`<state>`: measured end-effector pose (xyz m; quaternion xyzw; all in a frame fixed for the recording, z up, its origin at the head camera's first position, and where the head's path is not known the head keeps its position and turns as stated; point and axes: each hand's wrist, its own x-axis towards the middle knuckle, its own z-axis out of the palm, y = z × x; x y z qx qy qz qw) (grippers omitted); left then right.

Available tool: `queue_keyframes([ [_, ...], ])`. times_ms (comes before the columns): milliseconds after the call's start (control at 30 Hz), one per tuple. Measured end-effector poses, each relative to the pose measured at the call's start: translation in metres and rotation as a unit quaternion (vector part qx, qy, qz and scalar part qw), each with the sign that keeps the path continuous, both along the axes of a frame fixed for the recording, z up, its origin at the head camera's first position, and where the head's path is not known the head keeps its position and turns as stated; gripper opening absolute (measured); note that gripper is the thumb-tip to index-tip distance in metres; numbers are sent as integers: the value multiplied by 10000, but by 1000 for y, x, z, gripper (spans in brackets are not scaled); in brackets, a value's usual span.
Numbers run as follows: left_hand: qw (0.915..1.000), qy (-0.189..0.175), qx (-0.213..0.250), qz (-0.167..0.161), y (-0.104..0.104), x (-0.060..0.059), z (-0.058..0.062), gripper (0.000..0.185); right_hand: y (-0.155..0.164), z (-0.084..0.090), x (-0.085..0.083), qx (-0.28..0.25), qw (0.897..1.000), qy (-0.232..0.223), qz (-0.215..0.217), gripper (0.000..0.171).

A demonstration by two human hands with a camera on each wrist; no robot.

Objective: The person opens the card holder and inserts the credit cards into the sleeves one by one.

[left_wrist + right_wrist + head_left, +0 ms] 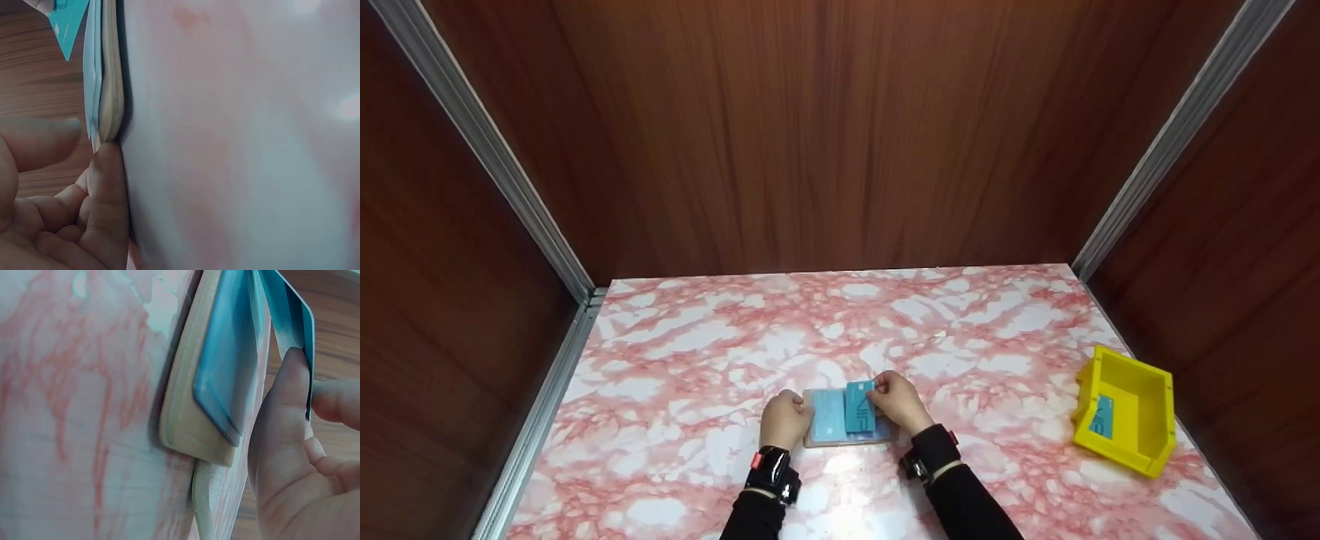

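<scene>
An open card holder (829,427) with a tan cover (185,433) and clear bluish plastic sleeves (225,365) lies on the table. My left hand (786,420) holds its left edge, index fingertip against the cover and thumb just over the sleeves. Between thumb and index finger, my right hand (900,403) pinches a teal card (858,409) with dark lettering by its right side. The card is tilted up above the right-hand sleeves in the right wrist view. One corner of the teal card (68,34) also shows in the left wrist view.
To the right stands a yellow bin (1136,375) with another teal card (1102,418) inside. The table (697,360) has a red-and-white marbled top. Brown wood panels (810,135) and metal posts (510,180) enclose it at the back and sides.
</scene>
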<state>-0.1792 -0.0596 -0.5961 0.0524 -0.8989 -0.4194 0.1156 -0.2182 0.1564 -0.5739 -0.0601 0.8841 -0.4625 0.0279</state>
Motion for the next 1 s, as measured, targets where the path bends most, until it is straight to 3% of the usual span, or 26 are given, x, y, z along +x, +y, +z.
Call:
queue_keyframes([
  [433, 10000, 3, -20, -95, -2, -1, -4, 21, -3, -4, -1, 269, 9992, 274, 69, 15],
  [1000, 10000, 15, -83, -53, -1, -2, -5, 21, -9, -8, 1, 684, 9973, 266, 78, 16],
])
